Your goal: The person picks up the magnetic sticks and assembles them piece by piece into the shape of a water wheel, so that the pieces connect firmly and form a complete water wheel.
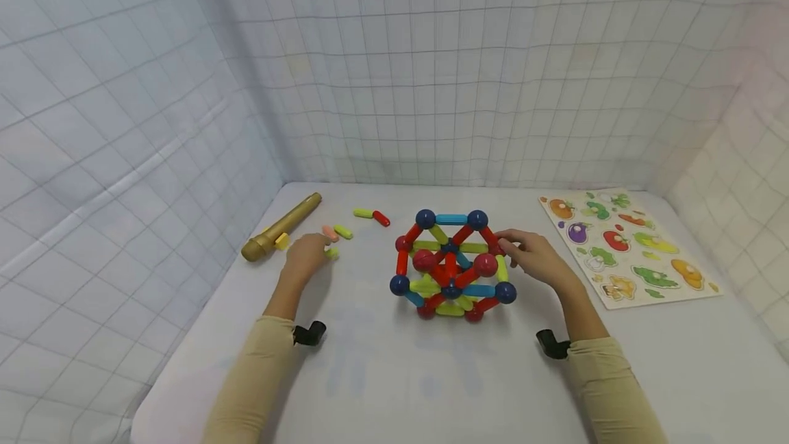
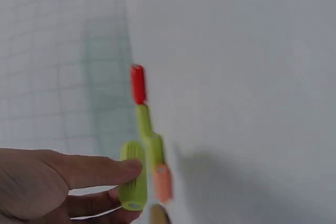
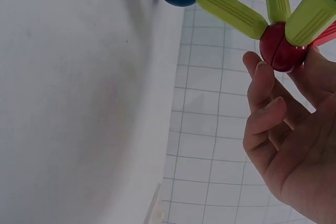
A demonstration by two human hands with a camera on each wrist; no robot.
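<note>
My left hand (image 1: 305,259) pinches a yellow-green magnetic stick (image 2: 134,179) between thumb and fingers, at the table's left side. In the middle of the table stands a many-sided frame (image 1: 452,219) built of red, blue and yellow-green magnetic sticks joined by blue and red balls. At its right corner my right hand (image 1: 535,257) holds a red ball (image 3: 283,51) between thumb and fingertips, the other fingers loosely curled. The ball stays joined to yellow-green sticks (image 3: 233,13). Part of the frame lies outside the right wrist view.
Beyond my left hand lie a pink stick (image 1: 329,232), loose yellow-green sticks (image 1: 342,231) and a red stick (image 1: 381,218). A gold-coloured tube (image 1: 296,218) with a yellow piece (image 1: 282,241) rests at the left edge. A vegetable puzzle board (image 1: 592,252) lies at right.
</note>
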